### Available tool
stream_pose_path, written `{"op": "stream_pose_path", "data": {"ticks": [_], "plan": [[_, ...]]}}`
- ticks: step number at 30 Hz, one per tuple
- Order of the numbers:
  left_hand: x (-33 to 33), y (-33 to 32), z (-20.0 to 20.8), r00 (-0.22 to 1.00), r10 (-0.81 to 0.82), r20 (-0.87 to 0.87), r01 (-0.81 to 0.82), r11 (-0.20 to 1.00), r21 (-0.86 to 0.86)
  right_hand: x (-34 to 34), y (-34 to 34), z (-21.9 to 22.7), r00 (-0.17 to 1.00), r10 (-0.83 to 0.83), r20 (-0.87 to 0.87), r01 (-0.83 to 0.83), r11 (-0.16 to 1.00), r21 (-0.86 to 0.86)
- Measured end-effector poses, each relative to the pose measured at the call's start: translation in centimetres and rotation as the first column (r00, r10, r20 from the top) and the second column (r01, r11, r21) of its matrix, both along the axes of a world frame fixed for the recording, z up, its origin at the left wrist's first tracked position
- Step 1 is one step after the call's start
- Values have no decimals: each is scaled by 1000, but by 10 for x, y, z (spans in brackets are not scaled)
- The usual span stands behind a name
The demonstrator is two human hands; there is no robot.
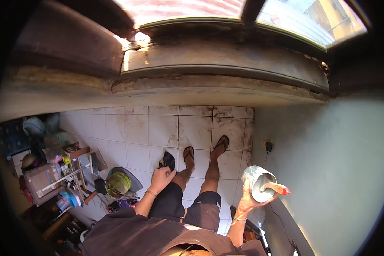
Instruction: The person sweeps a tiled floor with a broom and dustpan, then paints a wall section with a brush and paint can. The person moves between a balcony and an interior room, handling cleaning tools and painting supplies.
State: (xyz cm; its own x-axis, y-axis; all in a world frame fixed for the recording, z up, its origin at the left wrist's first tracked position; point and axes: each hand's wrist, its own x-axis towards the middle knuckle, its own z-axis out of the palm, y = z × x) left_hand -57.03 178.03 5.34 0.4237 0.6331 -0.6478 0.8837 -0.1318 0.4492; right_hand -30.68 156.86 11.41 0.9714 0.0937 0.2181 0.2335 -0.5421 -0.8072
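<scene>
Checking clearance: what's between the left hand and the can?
In the head view, going right from the left hand: the person's legs and tiled floor, then the right hand gripping the can.

Green gas cylinder (118, 184) beside a wooden rack (80, 152) at left, white floor tiles (163, 128), black plug (269, 146) at right.

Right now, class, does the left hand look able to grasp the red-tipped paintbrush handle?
Probably not straight away: the left hand seems to pinch a black cloth-like item, and the paintbrush handle points away from it, though it sticks out from the cylindrical container in the right hand.
</scene>
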Motion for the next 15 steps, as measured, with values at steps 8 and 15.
{"op": "stream_pose_path", "data": {"ticks": [8,15], "plan": [[-260,-81,-96,928,362,-86,-356,931,82,-61,28,11,996,48,-74,-50,998,-33],[-396,-180,-90,777,279,-564,-452,872,-190,-73,61,-1,977,163,-137,-159,986,40]]}}
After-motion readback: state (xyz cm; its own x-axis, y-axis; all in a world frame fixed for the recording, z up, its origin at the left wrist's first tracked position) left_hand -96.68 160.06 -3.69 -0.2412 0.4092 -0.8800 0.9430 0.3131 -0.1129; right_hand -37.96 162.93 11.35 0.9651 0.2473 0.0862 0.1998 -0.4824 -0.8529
